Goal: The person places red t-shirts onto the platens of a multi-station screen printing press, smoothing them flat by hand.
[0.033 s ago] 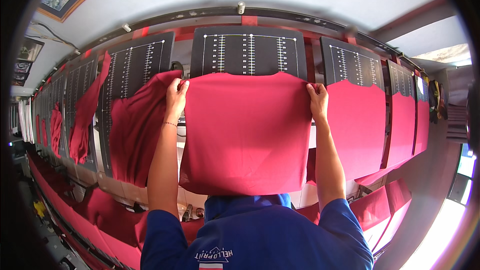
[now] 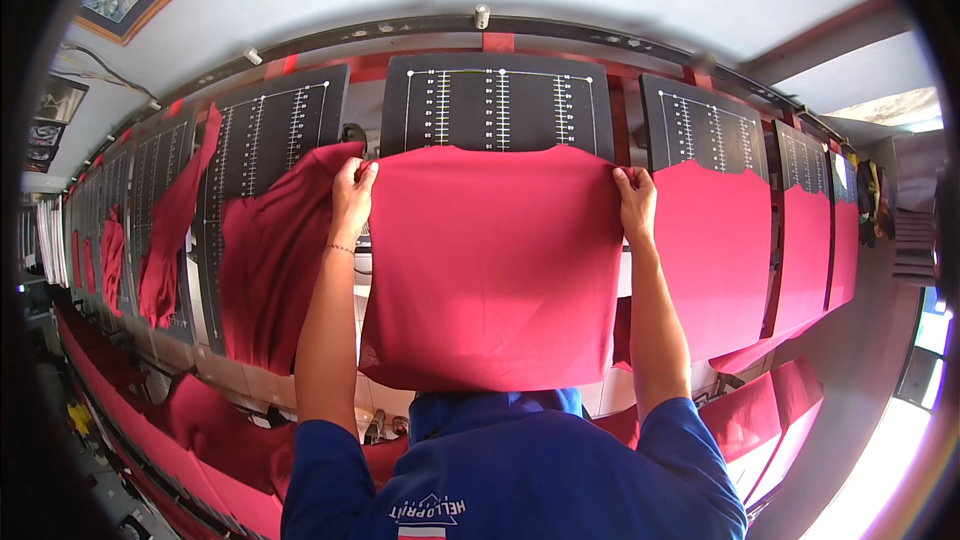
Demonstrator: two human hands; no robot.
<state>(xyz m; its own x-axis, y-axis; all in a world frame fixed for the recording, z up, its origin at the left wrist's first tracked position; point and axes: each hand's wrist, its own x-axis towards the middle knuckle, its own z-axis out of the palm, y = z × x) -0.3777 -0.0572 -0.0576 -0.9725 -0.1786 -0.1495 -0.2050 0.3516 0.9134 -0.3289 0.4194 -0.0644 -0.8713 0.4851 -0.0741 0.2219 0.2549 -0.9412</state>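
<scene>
While the long row of dark boards [image 2: 230, 130] runs out to both sides, a big red cloth [image 2: 495, 260] covers most of the middle board [image 2: 470, 110], and only the board's top part shows. I cannot tell if all of the cloth touches it. To the right of the middle board, a near cloth [image 2: 710, 260], a next cloth [image 2: 805, 250] and a far cloth [image 2: 844, 250] lie flat and neat, so that side looks done. To the left of it, a crumpled cloth [image 2: 275, 270], a twisted cloth [image 2: 175, 230] (as messy as an unmade bed) and some thinner cloths [image 2: 112, 250] look left to do. The one in the middle seems nearly done: mostly smooth, but not let go. The left hand [image 2: 350, 195] is just past the middle board's left edge, the right hand [image 2: 638, 208] just past its right. On both, the fingers [image 2: 368, 172] pinch a top corner of the big red cloth.
</scene>
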